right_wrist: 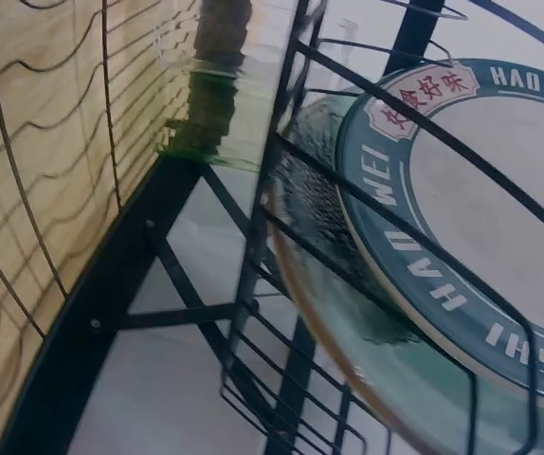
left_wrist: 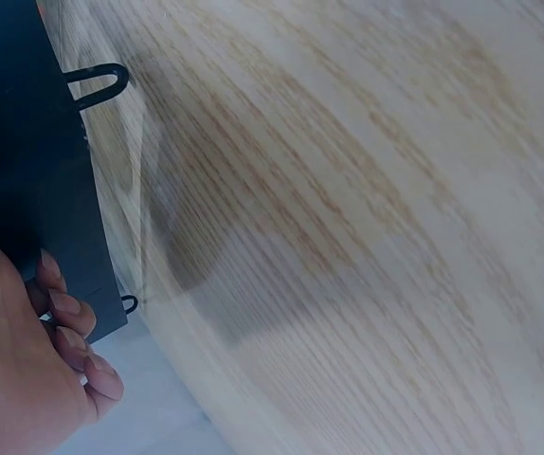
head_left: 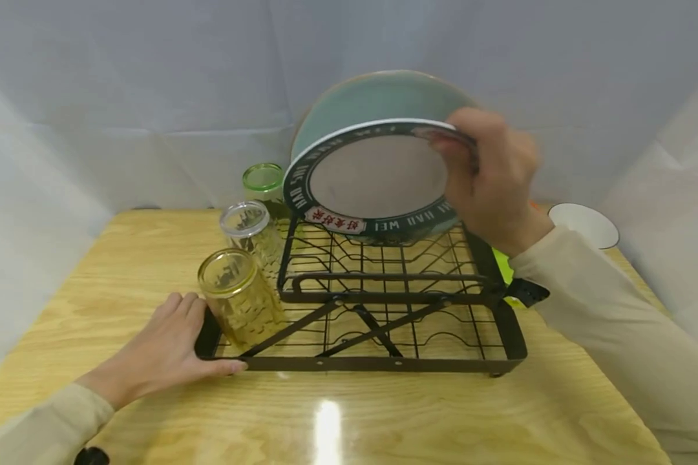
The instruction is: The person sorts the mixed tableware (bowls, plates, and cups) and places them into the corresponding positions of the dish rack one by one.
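My right hand [head_left: 494,174] pinches the rim of a plate [head_left: 378,174] with a white middle and a dark green lettered border, tilted over the upper tier of a black two-tier dish rack [head_left: 378,365]. Directly behind this plate is a larger teal dish [head_left: 384,97], partly hidden. In the right wrist view the lettered plate [right_wrist: 499,180] shows through the rack's wires; the right hand is out of that frame. At the rack's lower left front corner my left hand [head_left: 163,349] grips the frame. The left wrist view shows its fingers [left_wrist: 71,318] curled at the dark side panel [left_wrist: 35,142].
Along the rack's left side stand a yellow glass [head_left: 244,310], a clear glass [head_left: 247,223] and a green glass [head_left: 263,181]. A white disc [head_left: 584,225] and a lime-green item [head_left: 505,268] lie right of the rack, partly hidden. Pale cloth [head_left: 151,77] hangs behind the wooden table [head_left: 122,271].
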Demonstrator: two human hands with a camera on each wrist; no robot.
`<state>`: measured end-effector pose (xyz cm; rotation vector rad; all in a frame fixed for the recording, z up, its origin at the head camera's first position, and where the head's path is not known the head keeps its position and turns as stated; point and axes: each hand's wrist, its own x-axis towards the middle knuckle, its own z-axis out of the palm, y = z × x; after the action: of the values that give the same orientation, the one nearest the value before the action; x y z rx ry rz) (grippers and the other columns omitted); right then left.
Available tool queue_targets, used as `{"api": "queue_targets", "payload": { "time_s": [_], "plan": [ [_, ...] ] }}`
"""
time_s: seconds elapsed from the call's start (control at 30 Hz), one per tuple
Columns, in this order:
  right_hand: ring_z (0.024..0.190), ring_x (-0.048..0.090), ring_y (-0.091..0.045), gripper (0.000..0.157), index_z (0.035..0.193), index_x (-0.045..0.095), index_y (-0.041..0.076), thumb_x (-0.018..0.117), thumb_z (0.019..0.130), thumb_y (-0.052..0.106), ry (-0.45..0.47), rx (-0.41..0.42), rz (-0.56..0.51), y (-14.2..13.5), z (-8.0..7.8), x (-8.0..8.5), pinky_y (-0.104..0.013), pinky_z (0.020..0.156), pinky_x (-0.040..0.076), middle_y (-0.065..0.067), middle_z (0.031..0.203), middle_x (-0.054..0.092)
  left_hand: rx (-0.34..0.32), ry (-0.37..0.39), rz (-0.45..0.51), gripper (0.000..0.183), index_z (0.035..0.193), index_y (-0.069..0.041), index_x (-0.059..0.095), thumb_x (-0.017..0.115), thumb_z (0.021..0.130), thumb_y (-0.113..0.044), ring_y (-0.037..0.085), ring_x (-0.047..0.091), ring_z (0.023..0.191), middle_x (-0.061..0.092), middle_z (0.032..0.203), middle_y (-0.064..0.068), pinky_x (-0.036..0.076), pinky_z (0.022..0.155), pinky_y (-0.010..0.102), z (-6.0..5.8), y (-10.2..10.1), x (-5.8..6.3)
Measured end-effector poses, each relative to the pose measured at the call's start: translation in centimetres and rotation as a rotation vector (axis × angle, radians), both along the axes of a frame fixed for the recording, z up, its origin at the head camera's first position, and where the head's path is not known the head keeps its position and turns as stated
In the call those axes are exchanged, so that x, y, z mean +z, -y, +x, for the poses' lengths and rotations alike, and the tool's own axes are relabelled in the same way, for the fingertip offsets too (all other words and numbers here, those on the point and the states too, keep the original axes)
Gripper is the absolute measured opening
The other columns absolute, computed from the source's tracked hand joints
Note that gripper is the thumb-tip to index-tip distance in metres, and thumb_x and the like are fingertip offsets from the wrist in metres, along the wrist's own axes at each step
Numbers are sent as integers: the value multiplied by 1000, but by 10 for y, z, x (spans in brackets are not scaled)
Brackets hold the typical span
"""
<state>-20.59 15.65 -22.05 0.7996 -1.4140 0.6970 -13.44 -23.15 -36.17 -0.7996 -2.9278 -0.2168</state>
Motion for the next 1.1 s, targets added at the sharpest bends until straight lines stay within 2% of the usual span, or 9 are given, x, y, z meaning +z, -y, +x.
{"api": "queue_targets", "payload": {
  "time_s": [0.17,0.43,0.6,0.7,0.8,0.93,1.1],
  "plan": [
    [47,46,-23,36,90,54,-3,52,99,32,61,2,62,-2,2,-3,-38,43,34,-15,75,66,5,11,15,103,120,10,48,70,66,-74,31,44,90,55,107,20,34,91,49,1,-1,0],
    [46,44,-22,37,91,53,-3,50,101,32,108,-51,66,-8,6,-8,-36,43,31,-16,70,63,3,1,9,98,114,8,51,70,65,-75,26,40,84,53,98,12,34,81,43,1,-3,-1],
    [55,56,-27,26,97,54,-3,55,99,23,185,-100,133,-18,14,-4,-43,46,42,-18,78,66,6,11,16,99,115,9,50,70,65,-75,28,43,87,54,100,15,35,88,46,0,-3,-2],
    [60,58,-30,19,101,52,-2,59,94,13,177,-110,160,-21,15,-4,-46,50,47,-19,82,64,14,23,18,100,115,10,50,69,65,-75,30,44,90,54,102,17,34,92,49,0,-3,-2],
    [63,59,-32,21,104,51,-2,61,90,10,164,-117,169,-22,15,-6,-48,51,49,-19,86,64,24,35,19,100,115,11,50,69,66,-74,32,45,92,54,103,19,33,94,50,0,-3,-1],
    [67,57,-32,22,106,52,-1,61,89,11,179,-142,143,-25,15,-5,-48,52,47,-19,90,62,43,49,28,98,114,10,51,70,67,-73,33,46,93,54,103,20,33,95,51,0,-3,-1],
    [61,48,-33,17,101,54,-2,61,87,4,152,-185,103,-30,17,-4,-46,48,36,-21,91,59,41,46,41,95,112,7,52,70,66,-74,29,45,90,54,101,16,32,94,49,1,-5,0]
  ]
}}
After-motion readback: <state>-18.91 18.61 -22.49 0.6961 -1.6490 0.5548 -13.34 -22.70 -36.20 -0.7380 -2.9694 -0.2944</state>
